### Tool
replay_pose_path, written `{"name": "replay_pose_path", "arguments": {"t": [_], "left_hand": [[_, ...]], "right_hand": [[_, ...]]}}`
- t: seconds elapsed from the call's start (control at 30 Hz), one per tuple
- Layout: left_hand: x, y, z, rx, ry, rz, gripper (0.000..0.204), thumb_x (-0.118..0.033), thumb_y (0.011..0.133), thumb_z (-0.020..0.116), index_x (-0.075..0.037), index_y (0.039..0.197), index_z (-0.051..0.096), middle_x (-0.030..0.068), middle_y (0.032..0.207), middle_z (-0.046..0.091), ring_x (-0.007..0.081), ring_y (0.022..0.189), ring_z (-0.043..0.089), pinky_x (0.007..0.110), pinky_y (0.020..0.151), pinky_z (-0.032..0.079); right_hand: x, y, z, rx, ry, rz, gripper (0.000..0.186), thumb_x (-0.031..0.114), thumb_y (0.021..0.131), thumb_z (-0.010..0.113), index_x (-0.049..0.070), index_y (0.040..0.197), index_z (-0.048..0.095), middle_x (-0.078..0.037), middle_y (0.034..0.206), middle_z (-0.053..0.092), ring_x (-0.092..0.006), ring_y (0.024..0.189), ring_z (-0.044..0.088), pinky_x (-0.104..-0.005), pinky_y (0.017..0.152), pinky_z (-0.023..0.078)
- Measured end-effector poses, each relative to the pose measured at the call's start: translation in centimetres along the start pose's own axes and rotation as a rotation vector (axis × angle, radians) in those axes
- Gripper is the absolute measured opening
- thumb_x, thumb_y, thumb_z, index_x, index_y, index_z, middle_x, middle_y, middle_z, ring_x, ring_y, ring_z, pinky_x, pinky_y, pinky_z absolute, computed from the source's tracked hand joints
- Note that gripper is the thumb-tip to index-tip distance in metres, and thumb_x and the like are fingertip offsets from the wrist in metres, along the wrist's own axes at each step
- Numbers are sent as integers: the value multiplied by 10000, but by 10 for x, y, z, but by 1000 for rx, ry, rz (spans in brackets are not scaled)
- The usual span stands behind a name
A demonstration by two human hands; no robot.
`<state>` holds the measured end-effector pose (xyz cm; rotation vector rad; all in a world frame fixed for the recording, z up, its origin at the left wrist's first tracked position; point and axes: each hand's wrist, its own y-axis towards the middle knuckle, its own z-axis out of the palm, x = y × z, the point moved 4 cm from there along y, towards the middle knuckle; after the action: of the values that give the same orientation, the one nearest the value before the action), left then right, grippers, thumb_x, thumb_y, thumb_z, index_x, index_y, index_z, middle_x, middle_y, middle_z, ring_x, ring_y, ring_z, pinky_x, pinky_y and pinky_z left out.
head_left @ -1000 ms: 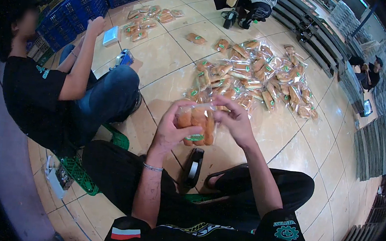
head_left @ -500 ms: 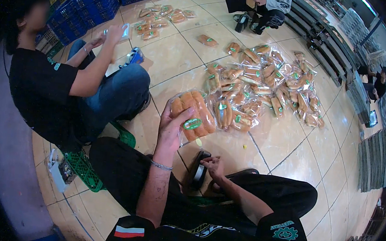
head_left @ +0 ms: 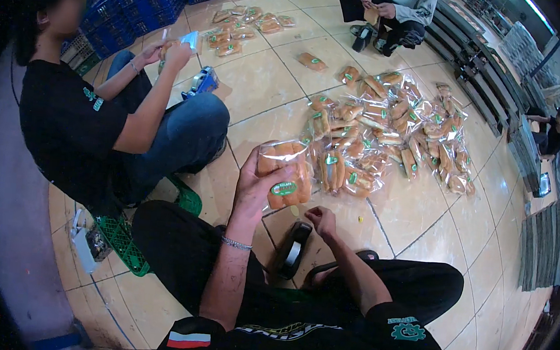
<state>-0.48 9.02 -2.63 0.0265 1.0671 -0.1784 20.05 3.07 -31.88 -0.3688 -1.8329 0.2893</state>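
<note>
My left hand (head_left: pixel 251 187) grips a clear plastic bag of bread rolls (head_left: pixel 288 169) by its left side, thumb across the front beside a green oval label. The bag is held up above the floor. Below it a black tape dispenser (head_left: pixel 294 250) with a pale roll stands on the tiles between my legs. Just right of the dispenser's far end is my right hand (head_left: pixel 322 222), apart from the bag, fingers pinched together; whatever they hold, if anything, is too small to make out. Beyond the held bag lies a large pile of bagged bread (head_left: pixel 389 127).
On my left a person (head_left: pixel 81 107) sits handling a package, near a blue tape dispenser (head_left: pixel 202 82). More bagged bread (head_left: pixel 242 28) lies by blue crates (head_left: pixel 135 9). Another person (head_left: pixel 398 13) crouches at the far side. A green crate (head_left: pixel 120 238) stands at my left knee.
My right hand has lifted off the tape dispenser and moved forward and right, fingers now pinched. The held bag stays in my left hand, and the whole view has shifted slightly.
</note>
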Motion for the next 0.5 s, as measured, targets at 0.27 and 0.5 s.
{"name": "replay_pose_path", "arguments": {"t": [0.27,0.5], "left_hand": [[-4,-2,-22,8,190,-7,538,25,771,776,-35,1256,551,66,1137,658,151,1037,643,298,897,534],[-6,-9,11,364,219,-137,580,16,760,784,-35,1284,541,45,1176,630,149,1091,613,323,967,493]], "right_hand": [[215,-18,-70,-18,314,-345,165,139,833,787,21,926,719,-7,860,700,-88,756,612,-249,701,489],[313,-83,-81,132,201,-675,262,136,812,807,41,1033,701,21,930,687,-84,868,576,-240,785,449]]}}
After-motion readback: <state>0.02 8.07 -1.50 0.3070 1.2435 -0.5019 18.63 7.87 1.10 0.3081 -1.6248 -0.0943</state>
